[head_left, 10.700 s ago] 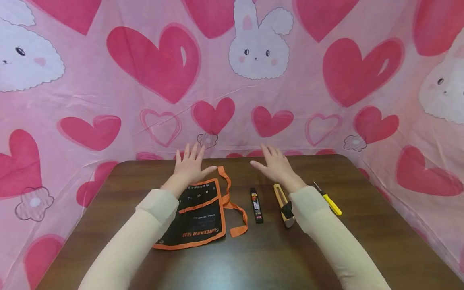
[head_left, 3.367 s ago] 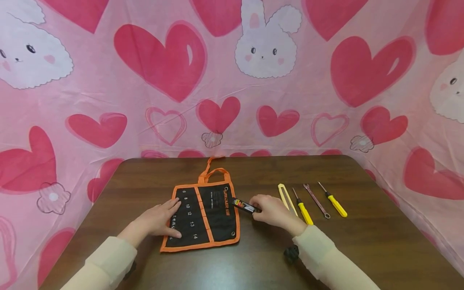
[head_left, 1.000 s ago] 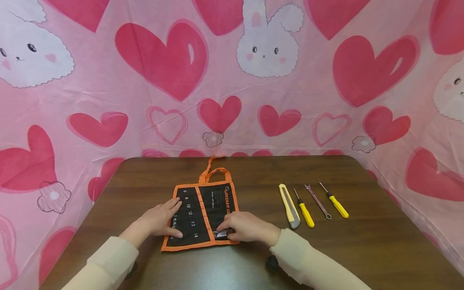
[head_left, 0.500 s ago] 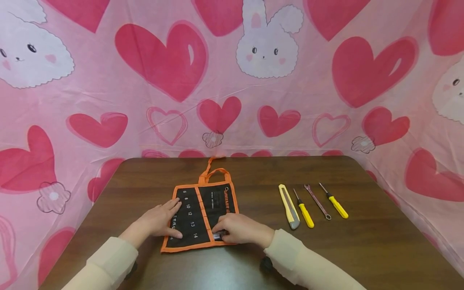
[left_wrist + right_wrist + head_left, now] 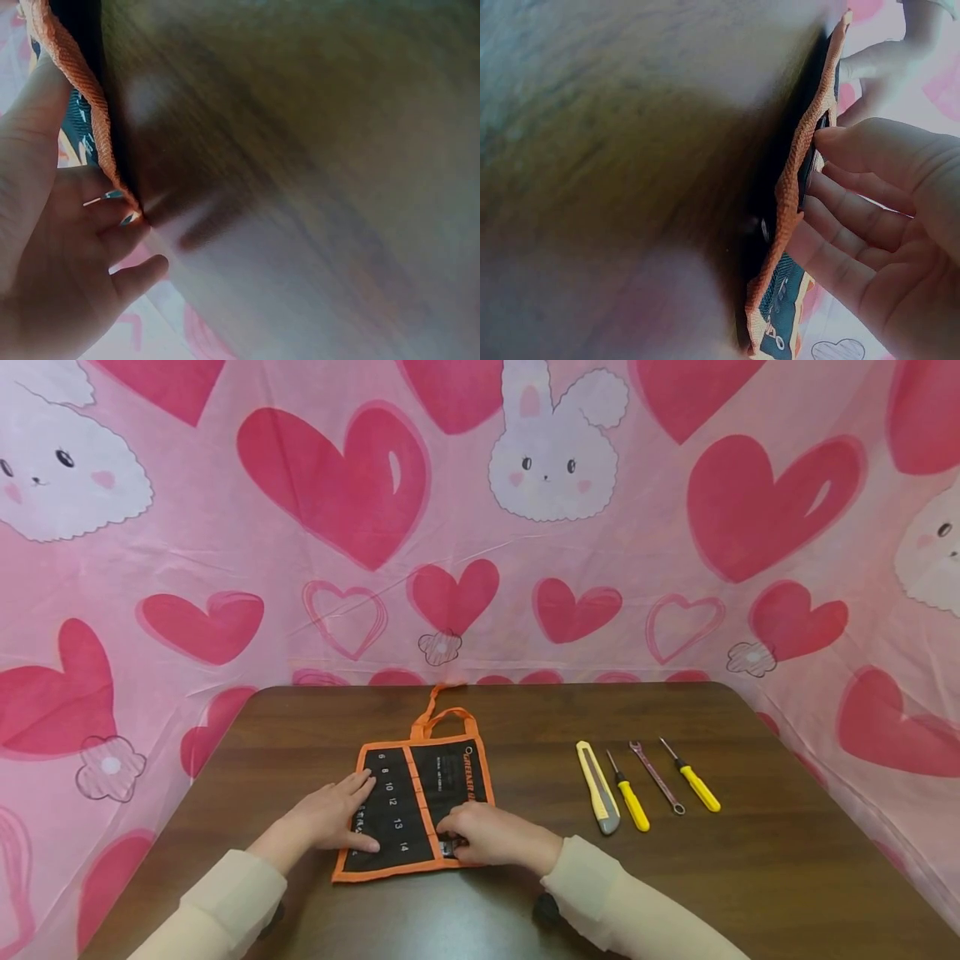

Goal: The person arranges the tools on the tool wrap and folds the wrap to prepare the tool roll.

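One black, orange-edged pouch (image 5: 450, 793) flat on brown table (image 5: 300, 727), just off centre toward 9 o'clock. Left hand (image 5: 324, 814) laid wide over pouch's 9 o'clock edge, thumb apart from fingers. Right hand (image 5: 491, 835) pinches small dark case (image 5: 447, 848), mostly hidden, on pouch near 5 o'clock. Toward 3 o'clock, well apart from pouch: yellow knife (image 5: 598, 789), screwdriver (image 5: 633, 806), wrench (image 5: 657, 778), second screwdriver (image 5: 692, 778).

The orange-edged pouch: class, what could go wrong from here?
The small case could snag on the orange seam beside it. If the left hand, resting across one edge of the pouch, lifts, the pouch might slide. The right hand hides much of the case, so misalignment could go unnoticed.
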A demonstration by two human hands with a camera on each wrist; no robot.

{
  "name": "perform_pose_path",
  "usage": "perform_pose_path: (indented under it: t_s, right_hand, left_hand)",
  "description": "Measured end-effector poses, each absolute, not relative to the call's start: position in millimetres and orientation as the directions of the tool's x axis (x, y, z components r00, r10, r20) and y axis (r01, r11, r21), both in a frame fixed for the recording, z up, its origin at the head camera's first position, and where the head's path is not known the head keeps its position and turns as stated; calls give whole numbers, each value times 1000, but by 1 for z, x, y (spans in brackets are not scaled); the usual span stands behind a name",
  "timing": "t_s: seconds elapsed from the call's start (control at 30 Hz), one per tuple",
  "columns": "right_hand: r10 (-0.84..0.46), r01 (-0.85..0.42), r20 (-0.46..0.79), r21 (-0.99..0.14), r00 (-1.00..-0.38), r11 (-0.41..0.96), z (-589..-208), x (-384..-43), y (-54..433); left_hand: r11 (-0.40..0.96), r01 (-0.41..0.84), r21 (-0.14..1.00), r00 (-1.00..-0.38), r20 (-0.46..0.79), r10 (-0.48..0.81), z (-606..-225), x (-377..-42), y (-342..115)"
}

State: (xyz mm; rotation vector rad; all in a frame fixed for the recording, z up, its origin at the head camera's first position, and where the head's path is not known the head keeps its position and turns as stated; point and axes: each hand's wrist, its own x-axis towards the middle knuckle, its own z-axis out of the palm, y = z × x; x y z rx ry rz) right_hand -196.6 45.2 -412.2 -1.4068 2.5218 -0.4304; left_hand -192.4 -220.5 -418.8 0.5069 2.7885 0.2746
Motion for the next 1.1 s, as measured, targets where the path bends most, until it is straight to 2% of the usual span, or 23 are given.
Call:
perform_pose_path:
  t_s: [0.23, 0.77, 0.9, 1.1]
  right_hand:
    - [-848, -785, -61, -347, -527, 513, -412, -196, 43]
    - [-862, -810, -38, -325, -505, 489, -411, -195, 36]
    - [-854, -790, -40, -359, -518, 496, -412, -197, 37]
    - [-806, -685, -81, -482, -586, 546, -414, -199, 44]
  left_hand:
    - [919, 323, 225, -893, -248, 375, -418, -192, -221]
    - [918, 345, 194, -892, -237, 385, -418, -193, -220]
    - [917, 349, 191, -891, -237, 388, -417, -193, -219]
    - [918, 344, 200, -887, -252, 387, -418, -193, -220]
